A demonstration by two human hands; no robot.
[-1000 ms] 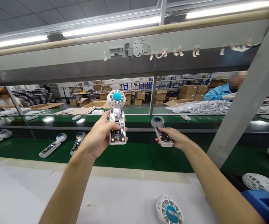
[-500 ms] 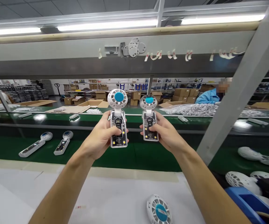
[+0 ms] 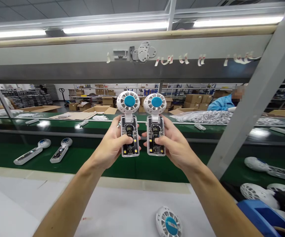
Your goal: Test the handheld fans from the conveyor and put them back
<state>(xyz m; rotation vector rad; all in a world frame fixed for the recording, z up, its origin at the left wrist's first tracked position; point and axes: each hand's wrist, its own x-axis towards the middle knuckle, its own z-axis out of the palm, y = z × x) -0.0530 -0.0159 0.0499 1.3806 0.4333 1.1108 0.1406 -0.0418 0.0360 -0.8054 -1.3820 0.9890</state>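
Two white handheld fans are held upright side by side above the green conveyor belt, heads apart by a small gap. My left hand [image 3: 111, 143] is closed around the handle of the left fan [image 3: 130, 126], its thumb lying on the front circuit board. Around the right fan [image 3: 155, 126] my right hand [image 3: 173, 141] is closed, the thumb likewise pressed on the board. Both fans have a blue round centre on the head and a clear-edged handle showing a black board with yellow squares. Behind the handles my fingers are partly hidden.
A white fan head [image 3: 169, 222] lies on the white work surface [image 3: 113, 207]. Several fans, such as this fan [image 3: 61, 150], lie on the green belt [image 3: 95, 164]. A blue bin [image 3: 258, 210] stands at lower right beside a slanted metal post [image 3: 251, 89]. A co-worker [image 3: 222, 102] sits across.
Both fans have come closer together, the right one moving nearer and its head tipping up to face me. The fans lying on the belt at left have shifted left.
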